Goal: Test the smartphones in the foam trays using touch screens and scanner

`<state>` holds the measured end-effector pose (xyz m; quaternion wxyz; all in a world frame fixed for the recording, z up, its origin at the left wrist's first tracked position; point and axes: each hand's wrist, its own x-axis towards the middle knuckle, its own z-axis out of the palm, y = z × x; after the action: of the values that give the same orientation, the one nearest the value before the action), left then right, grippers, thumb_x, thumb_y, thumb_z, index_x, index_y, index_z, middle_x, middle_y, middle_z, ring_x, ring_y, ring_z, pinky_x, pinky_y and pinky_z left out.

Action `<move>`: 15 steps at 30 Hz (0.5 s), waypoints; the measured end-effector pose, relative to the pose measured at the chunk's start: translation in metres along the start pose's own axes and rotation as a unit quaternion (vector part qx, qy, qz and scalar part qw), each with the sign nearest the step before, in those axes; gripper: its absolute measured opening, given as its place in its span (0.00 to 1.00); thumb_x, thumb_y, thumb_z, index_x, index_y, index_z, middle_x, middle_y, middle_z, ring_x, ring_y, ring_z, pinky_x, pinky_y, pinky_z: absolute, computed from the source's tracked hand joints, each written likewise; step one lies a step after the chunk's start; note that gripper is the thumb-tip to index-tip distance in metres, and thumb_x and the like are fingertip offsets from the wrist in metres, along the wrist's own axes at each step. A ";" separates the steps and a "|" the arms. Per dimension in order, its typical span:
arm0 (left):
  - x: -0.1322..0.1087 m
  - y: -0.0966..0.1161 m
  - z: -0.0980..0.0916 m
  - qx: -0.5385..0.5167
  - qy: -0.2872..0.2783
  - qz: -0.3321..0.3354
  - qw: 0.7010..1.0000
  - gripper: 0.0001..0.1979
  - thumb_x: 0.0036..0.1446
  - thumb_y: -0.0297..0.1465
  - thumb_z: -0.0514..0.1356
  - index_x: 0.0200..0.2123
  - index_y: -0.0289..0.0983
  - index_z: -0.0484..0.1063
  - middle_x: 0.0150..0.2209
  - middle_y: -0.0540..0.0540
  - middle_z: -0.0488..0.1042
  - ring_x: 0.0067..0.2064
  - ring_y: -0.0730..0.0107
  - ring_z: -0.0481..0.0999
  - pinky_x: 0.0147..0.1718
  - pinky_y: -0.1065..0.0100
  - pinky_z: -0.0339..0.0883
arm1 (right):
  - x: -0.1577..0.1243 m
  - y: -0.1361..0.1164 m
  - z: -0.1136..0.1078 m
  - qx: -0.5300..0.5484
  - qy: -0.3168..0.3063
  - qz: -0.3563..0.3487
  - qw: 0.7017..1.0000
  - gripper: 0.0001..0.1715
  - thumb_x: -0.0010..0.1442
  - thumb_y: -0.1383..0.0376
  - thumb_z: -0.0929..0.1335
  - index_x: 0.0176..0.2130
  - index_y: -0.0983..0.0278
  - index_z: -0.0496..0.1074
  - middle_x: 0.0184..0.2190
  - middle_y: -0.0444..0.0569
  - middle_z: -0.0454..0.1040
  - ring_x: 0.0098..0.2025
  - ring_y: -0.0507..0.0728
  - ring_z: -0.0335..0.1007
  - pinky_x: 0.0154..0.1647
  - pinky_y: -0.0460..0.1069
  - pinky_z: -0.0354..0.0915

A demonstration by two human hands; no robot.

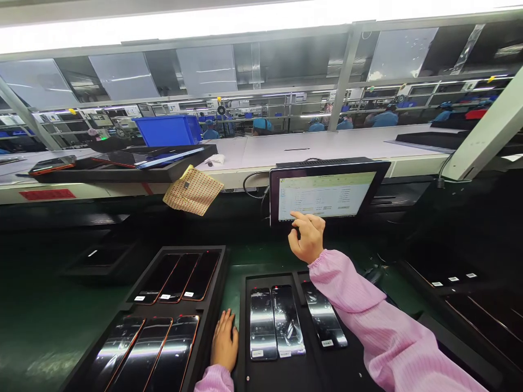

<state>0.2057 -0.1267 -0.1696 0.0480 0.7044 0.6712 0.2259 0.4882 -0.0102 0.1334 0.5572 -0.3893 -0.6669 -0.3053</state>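
Observation:
My right hand point(308, 238) is raised to a monitor point(327, 196), its index finger stretched to the lower left of the lit screen. The other fingers are loosely curled, with nothing in them. My left hand point(225, 338) lies flat, palm down and empty, in the gap between two black trays. In the left tray point(220, 272) several dark smartphones point(169, 354) with orange edges lie in two rows. The middle tray point(243, 305) shows three smartphones point(261, 324) with small white labels; my right sleeve partly covers the one on the right.
A patterned yellowish sheet point(193, 190) hangs from the shelf edge, left of the monitor. On the shelf point(261, 149) are a blue bin point(167, 130) and a black tray point(155, 173) with phones. More phones point(482, 321) lie at the right. Workers in blue caps sit far behind.

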 end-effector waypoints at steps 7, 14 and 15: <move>0.000 0.001 -0.001 -0.006 0.006 -0.001 1.000 0.21 0.55 0.29 0.45 0.48 0.35 0.69 0.54 0.41 0.67 0.58 0.60 0.62 0.53 0.52 0.62 | -0.004 -0.001 -0.001 0.008 -0.048 0.006 0.999 0.12 0.43 0.76 0.63 0.27 0.61 0.60 0.44 0.46 0.74 0.39 0.56 0.64 0.43 0.54 0.54; 0.000 0.002 -0.002 -0.003 0.000 -0.003 1.000 0.21 0.54 0.29 0.45 0.48 0.33 0.69 0.54 0.39 0.67 0.58 0.59 0.62 0.52 0.51 0.63 | -0.005 -0.002 0.000 0.006 -0.063 0.010 0.998 0.11 0.43 0.76 0.63 0.27 0.61 0.60 0.44 0.44 0.74 0.40 0.56 0.63 0.44 0.54 0.53; 0.000 0.002 -0.002 -0.004 -0.001 -0.004 1.000 0.21 0.54 0.28 0.45 0.48 0.33 0.69 0.54 0.39 0.67 0.58 0.59 0.62 0.52 0.51 0.63 | -0.005 -0.001 0.001 0.004 -0.067 0.013 0.998 0.12 0.43 0.76 0.63 0.27 0.61 0.61 0.44 0.44 0.74 0.40 0.56 0.63 0.44 0.54 0.53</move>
<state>0.2067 -0.1270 -0.1674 0.0524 0.7017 0.6731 0.2275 0.4872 -0.0113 0.1289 0.5165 -0.4150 -0.6993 -0.2684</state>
